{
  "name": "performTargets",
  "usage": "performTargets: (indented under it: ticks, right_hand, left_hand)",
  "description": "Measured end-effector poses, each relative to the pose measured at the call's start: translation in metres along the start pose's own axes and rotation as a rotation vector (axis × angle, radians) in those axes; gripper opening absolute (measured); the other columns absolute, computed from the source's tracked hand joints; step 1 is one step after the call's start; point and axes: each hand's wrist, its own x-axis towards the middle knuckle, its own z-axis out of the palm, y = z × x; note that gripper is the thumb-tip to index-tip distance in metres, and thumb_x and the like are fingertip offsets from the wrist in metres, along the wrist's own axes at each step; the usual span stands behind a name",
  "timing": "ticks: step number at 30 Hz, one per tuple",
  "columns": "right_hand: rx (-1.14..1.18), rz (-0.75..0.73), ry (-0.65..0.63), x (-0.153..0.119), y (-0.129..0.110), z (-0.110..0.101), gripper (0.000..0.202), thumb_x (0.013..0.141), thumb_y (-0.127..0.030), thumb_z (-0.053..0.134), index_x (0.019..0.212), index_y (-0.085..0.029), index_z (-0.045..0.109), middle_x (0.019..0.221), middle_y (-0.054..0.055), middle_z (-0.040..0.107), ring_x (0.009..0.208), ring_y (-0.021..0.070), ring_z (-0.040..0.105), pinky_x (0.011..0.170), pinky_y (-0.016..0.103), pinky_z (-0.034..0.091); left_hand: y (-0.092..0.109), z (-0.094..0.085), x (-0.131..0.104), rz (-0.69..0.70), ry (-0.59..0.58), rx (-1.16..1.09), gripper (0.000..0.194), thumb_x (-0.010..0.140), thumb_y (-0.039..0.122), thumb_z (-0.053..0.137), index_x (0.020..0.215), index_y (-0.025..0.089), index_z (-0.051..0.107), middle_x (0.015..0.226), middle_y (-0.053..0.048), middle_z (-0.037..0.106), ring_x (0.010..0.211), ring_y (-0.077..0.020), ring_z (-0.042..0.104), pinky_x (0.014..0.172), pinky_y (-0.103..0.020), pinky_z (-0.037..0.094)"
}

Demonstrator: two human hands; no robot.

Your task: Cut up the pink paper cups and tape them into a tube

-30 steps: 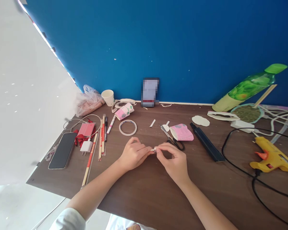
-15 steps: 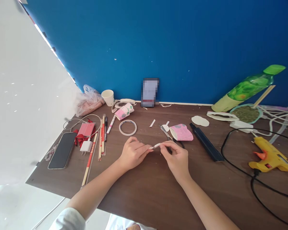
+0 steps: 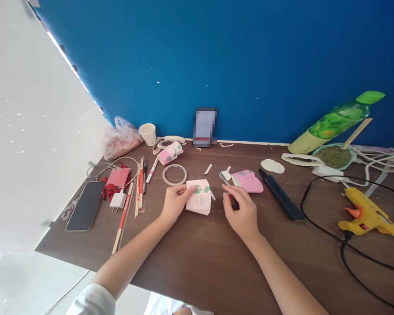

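My left hand [image 3: 177, 202] pinches the left edge of a pink paper cup piece [image 3: 198, 202] with green dots, thumb on top, its printed face towards me. A small white strip [image 3: 213, 196] shows at that piece's right edge. Just to the right is my right hand [image 3: 241, 210], its thumb and forefinger slightly apart and nothing visible between them. Scissors [image 3: 222, 177] lie beyond it, their handles mostly hidden by the hand. Another pink cup piece [image 3: 248, 181] rests beside the scissors. Beyond my left hand lies a tape roll [image 3: 174, 175].
On the right are a yellow glue gun [image 3: 369, 214] with a looping black cord, a dark blue case [image 3: 280, 194] and a leaning green bottle [image 3: 338, 122]. Chopsticks [image 3: 139, 188], a phone [image 3: 85, 205] and a paper cup [image 3: 147, 133] are on the left. A blue partition [image 3: 184, 65] borders the back.
The pink cup piece, seen nearly edge-on between both hands before, now faces me in my left hand. My right hand has come away from it, its fingers a little apart.
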Motion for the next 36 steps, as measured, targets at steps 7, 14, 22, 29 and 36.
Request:
performTargets:
  ticks: [7, 14, 22, 29, 36]
  right_hand:
    - [-0.121, -0.409, -0.161, -0.002, -0.004, -0.003, 0.035, 0.081, -0.005, 0.050, 0.108, -0.025, 0.059, 0.118, 0.010, 0.055, 0.106, 0.0231, 0.056, 0.083, 0.040, 0.051]
    - [0.018, -0.144, -0.036, 0.002, -0.005, -0.005, 0.012, 0.084, -0.013, 0.053, 0.089, -0.023, 0.058, 0.097, 0.007, 0.063, 0.090, 0.0218, 0.060, 0.078, 0.039, 0.050]
    - [-0.056, -0.146, 0.060, 0.000, -0.015, -0.002, 0.031, 0.081, -0.020, 0.059, 0.111, -0.025, 0.055, 0.107, 0.010, 0.060, 0.098, 0.0248, 0.059, 0.081, 0.041, 0.050]
    - [-0.237, -0.468, 0.044, -0.007, -0.026, -0.008, 0.034, 0.076, -0.011, 0.066, 0.105, -0.028, 0.060, 0.088, 0.002, 0.070, 0.082, 0.0174, 0.065, 0.078, 0.034, 0.044]
    - [-0.268, -0.477, -0.011, -0.005, -0.027, -0.012, 0.032, 0.079, -0.012, 0.064, 0.105, -0.030, 0.061, 0.081, -0.003, 0.072, 0.075, 0.0138, 0.067, 0.077, 0.032, 0.039]
  left_hand:
    - [-0.003, 0.001, 0.001, -0.117, -0.098, -0.008, 0.050, 0.066, 0.060, 0.064, 0.061, 0.010, 0.064, 0.051, -0.001, 0.058, 0.046, -0.0101, 0.053, 0.048, -0.022, 0.043]
    - [0.001, -0.007, -0.007, 0.635, 0.021, 0.503, 0.036, 0.081, 0.047, 0.052, 0.092, 0.014, 0.062, 0.081, -0.007, 0.064, 0.079, -0.0183, 0.060, 0.075, -0.033, 0.047]
    - [-0.007, -0.004, -0.005, 1.056, -0.066, 0.636, 0.012, 0.084, 0.024, 0.058, 0.092, 0.020, 0.065, 0.076, -0.003, 0.069, 0.072, -0.0142, 0.060, 0.077, -0.033, 0.046]
    - [-0.012, -0.006, -0.007, 1.244, -0.054, 0.832, 0.016, 0.085, 0.015, 0.054, 0.098, 0.018, 0.062, 0.066, 0.001, 0.059, 0.067, -0.0117, 0.052, 0.085, -0.035, 0.047]
    - [-0.012, -0.001, -0.013, 1.240, -0.119, 0.947, 0.020, 0.089, 0.015, 0.044, 0.104, 0.016, 0.058, 0.070, -0.001, 0.054, 0.070, -0.0131, 0.050, 0.087, -0.039, 0.048]
